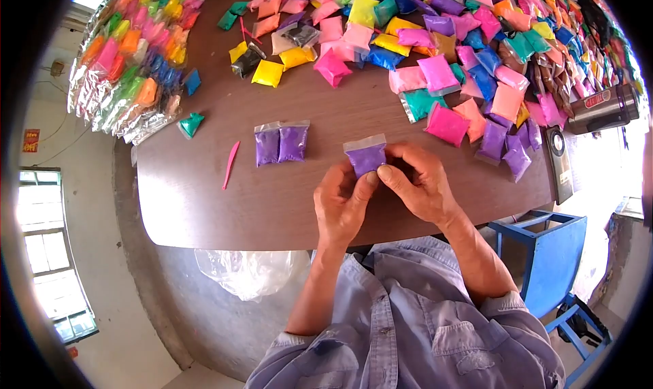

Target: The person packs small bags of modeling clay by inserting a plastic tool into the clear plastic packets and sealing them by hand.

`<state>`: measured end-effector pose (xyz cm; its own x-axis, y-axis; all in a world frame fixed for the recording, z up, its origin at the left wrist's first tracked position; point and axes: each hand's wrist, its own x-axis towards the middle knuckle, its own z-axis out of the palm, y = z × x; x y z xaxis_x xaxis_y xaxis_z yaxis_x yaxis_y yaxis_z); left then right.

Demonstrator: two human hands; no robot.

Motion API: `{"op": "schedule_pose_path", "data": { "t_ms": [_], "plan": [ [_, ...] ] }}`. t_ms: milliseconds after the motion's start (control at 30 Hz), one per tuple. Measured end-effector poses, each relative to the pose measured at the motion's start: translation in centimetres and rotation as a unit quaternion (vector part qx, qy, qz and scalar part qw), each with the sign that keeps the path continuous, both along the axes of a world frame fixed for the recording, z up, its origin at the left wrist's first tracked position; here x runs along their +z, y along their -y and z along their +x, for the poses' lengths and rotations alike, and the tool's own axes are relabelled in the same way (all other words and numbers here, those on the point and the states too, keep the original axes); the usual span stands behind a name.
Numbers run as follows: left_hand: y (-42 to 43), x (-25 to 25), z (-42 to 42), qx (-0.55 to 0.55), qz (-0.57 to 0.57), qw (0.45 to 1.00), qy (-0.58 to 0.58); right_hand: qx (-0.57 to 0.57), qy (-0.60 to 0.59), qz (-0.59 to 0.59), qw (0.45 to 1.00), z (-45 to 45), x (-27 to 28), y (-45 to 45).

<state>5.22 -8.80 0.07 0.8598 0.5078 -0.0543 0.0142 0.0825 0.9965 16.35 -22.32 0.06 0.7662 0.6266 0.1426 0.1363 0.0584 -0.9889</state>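
Observation:
Between my two hands, just above the table's front part, is a small clear packet of purple clay-like material (367,159), its sealed top edge pointing away from me. My left hand (342,202) pinches its left side, and my right hand (423,185) grips its lower right corner with thumb and fingers. To the left, two more purple packets (281,144) lie side by side on the brown table (272,212). A thin pink plastic stick (231,165) lies left of those.
Many coloured packets (449,69) are heaped at the back and right. Clear bags of colourful packets (129,62) stand at the left. A dark cylindrical container (602,110) is at the right edge. Below are a blue stool (554,253) and a clear plastic bag (252,272).

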Motion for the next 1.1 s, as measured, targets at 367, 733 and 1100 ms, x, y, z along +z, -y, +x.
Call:
{"op": "schedule_pose_path", "data": {
  "t_ms": [367, 733, 1100],
  "plan": [
    [0.3, 0.8, 0.5, -0.002, 0.042, 0.998, -0.036, -0.013, -0.119, -0.032, 0.992, -0.1, 0.1, 0.0],
    [0.4, 0.7, 0.6, 0.011, -0.015, 1.000, 0.016, -0.009, -0.046, -0.022, 0.999, -0.2, 0.0, 0.1],
    [0.2, 1.0, 0.1, 0.000, 0.029, 0.999, -0.014, -0.015, -0.010, -0.011, 1.000, -0.2, 0.0, -0.1]
  ]
}}
